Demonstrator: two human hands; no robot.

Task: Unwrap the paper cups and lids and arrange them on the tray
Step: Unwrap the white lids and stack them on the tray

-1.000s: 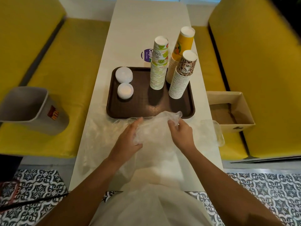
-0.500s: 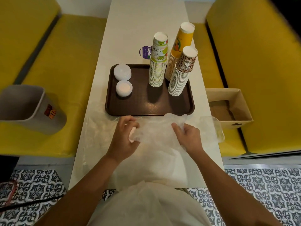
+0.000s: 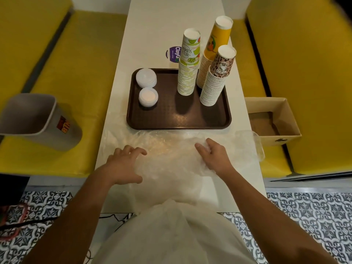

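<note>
Paper cups (image 3: 187, 79): three bare stacks, tray's (image 3: 179, 120) 2 o'clock | lids (image 3: 146, 80): 10 o'clock | plastic wrap (image 3: 171, 149): 6 o'clock, off tray | left hand (image 3: 123, 164) spread on it, right hand (image 3: 213, 155) gripping it | arranging looks done; wrap remains.

1. Beyond the right hand (image 3: 213, 155), the yellow cup stack (image 3: 217, 42) has its base hidden behind the spotted cup stack (image 3: 215, 86).
2. The purple sticker (image 3: 172, 54) is half covered by the lime-print cup stack (image 3: 187, 73).
3. Left of the left hand (image 3: 122, 166), the bin (image 3: 38, 121) is cut off at the edge.
4. The right hand's grip in the clear wrap (image 3: 171, 155) cannot be told.
</note>
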